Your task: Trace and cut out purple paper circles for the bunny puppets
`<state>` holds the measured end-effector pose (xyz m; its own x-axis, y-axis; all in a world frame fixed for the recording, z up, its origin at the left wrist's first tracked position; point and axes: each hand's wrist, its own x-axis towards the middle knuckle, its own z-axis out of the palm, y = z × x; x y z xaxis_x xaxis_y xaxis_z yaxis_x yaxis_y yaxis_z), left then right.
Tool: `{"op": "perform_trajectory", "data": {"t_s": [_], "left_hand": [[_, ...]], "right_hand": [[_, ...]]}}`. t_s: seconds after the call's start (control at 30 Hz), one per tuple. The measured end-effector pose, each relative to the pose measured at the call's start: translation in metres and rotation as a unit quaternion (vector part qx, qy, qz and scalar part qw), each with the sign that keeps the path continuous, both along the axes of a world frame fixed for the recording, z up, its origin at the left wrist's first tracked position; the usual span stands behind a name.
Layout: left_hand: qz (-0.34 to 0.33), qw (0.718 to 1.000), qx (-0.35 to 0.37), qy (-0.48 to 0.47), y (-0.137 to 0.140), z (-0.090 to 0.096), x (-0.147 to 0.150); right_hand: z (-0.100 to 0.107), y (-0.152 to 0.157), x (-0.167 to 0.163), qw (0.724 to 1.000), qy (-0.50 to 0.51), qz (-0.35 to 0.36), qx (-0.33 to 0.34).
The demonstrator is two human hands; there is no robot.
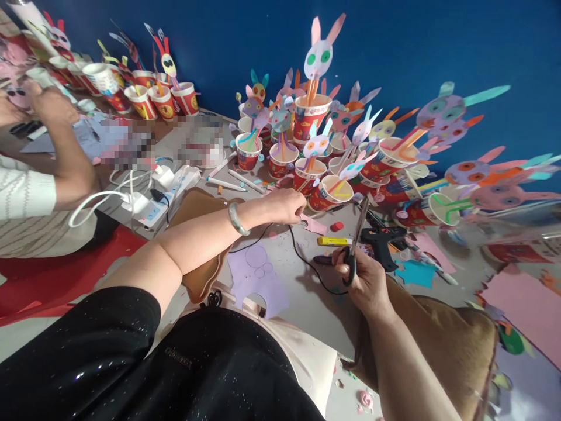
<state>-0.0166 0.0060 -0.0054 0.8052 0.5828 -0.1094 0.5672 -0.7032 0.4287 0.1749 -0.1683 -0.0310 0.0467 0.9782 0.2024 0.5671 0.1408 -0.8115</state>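
Observation:
My left hand, with a bracelet on its wrist, is closed low over the table, its fingertips at the end of a pink paper scrap. My right hand is wrapped round the black handles of a pair of scissors, whose blades point away from me. A yellow cutter knife and a black glue gun lie close to the scissors. Purple paper with drawn circles and cut-out edges lies nearer my body. Just beyond my left hand stands a red paper cup with a paper rabbit in it.
Several cups with paper rabbits crowd against the blue wall. At left are a power strip with white cables and another person's hands. A brown cushion lies by my right forearm; pink paper is farther right.

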Motion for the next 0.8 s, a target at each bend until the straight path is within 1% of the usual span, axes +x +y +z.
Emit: {"op": "perform_trajectory", "data": {"t_s": [0.07,0.13,0.3,0.43,0.53,0.67,0.8], "left_hand": [[0.026,0.999,0.026,-0.007,-0.004,-0.006,0.004],[0.03,0.999,0.041,-0.002,-0.007,-0.011,0.007],[0.018,0.999,0.041,0.021,-0.012,-0.013,0.013],[0.008,0.998,0.061,0.007,-0.014,-0.014,0.015],[0.001,0.997,0.079,-0.011,-0.015,-0.02,0.017],[-0.007,0.996,0.085,-0.007,-0.013,-0.029,0.021],[-0.01,0.996,0.086,-0.007,-0.011,-0.032,0.022]], "right_hand": [[0.0,0.0,0.0,1.0,0.004,0.002,0.005],[-0.001,0.0,0.0,1.0,0.006,0.002,0.003],[-0.005,-0.001,0.003,1.0,0.007,-0.004,-0.001],[-0.004,-0.002,0.004,1.0,0.008,-0.003,0.003],[-0.004,-0.002,0.003,1.0,0.013,-0.002,0.004],[-0.006,-0.002,0.004,1.0,0.013,0.001,0.0],[-0.006,-0.002,0.004,1.0,0.017,0.002,-0.002]]}}
